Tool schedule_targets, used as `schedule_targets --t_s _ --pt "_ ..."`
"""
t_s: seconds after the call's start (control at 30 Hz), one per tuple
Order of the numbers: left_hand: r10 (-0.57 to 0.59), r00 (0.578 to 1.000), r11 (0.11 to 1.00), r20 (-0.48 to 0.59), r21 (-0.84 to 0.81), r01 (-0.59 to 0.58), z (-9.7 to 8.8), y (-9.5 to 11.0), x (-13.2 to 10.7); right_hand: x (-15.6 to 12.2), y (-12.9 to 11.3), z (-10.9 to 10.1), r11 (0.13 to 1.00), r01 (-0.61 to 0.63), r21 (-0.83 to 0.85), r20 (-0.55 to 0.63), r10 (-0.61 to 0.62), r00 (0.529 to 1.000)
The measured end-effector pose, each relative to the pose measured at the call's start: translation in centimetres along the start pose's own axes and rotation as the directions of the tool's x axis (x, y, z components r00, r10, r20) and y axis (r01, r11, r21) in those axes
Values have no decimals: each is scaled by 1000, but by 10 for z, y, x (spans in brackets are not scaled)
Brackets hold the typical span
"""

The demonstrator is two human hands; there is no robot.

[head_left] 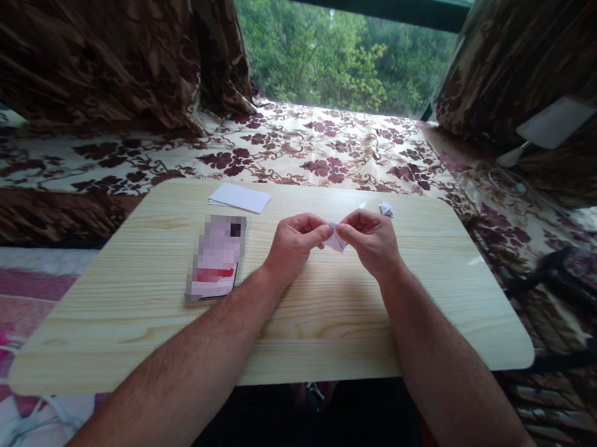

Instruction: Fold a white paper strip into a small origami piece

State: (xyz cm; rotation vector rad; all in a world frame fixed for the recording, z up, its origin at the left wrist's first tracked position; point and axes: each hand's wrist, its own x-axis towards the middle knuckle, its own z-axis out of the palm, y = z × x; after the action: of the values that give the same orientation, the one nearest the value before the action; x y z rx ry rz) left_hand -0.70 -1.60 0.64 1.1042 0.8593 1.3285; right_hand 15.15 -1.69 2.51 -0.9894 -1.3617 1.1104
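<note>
A small piece of folded white paper (335, 241) is held up between both hands over the middle of the table. My left hand (297, 242) pinches its left edge between thumb and fingers. On the opposite edge, the thumb and curled fingers of my right hand (372, 239) grip it too. The thumbs come close together at its top, and the fingers hide part of the paper. Just beyond my right hand lies a small folded paper shape (386, 209). A stack of white paper sheets (240, 198) rests at the back left.
The pale wood-grain table (140, 275) has rounded corners. A phone (216, 259), its picture blurred, lies left of my hands. Behind the table, a floral cloth (327, 145) covers a ledge below the window. A white lamp (554, 123) stands at the right.
</note>
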Motion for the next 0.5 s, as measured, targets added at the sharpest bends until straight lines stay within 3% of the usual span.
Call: schedule_targets --t_s 0.23,0.5 --pt "77 995 987 -56 148 -68 3 3 -3 -1 0 3 998 28 -52 -36 -30 999" --pt "74 997 986 -32 153 -68 1 3 -2 -1 1 3 997 71 8 -44 -70 997"
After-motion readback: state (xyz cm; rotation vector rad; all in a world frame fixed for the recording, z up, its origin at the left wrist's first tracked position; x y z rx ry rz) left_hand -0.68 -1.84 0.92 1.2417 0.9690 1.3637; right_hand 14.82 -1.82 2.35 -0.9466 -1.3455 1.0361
